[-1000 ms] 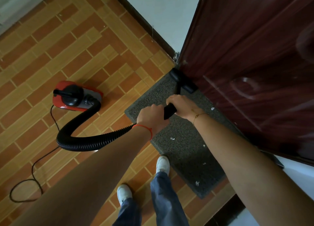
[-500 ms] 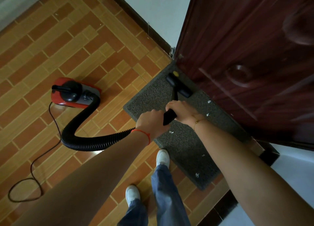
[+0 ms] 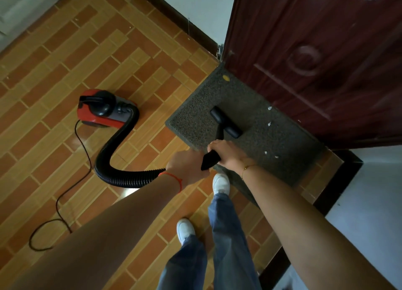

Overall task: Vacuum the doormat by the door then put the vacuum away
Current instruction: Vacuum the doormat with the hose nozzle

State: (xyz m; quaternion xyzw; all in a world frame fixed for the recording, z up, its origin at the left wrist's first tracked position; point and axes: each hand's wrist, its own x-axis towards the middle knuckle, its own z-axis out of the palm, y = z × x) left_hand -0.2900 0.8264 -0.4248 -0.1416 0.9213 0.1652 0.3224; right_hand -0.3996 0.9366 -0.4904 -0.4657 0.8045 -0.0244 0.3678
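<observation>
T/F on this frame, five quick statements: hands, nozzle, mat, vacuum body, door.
1. Both hands grip the wand. True: left hand and right hand hold the wand.
2. The nozzle is on the tiled floor. False: it rests on the doormat.
3. The doormat is free of scraps. False: white scraps lie on it.
4. The red vacuum sits on the tiles. True.
5. The door is white. False: dark red-brown.

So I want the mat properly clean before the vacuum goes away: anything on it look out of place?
Yes. White scraps lie scattered on the doormat along the door side, beyond the nozzle, and a yellow spot sits near its far corner. Nothing looks damaged or askew.
</observation>
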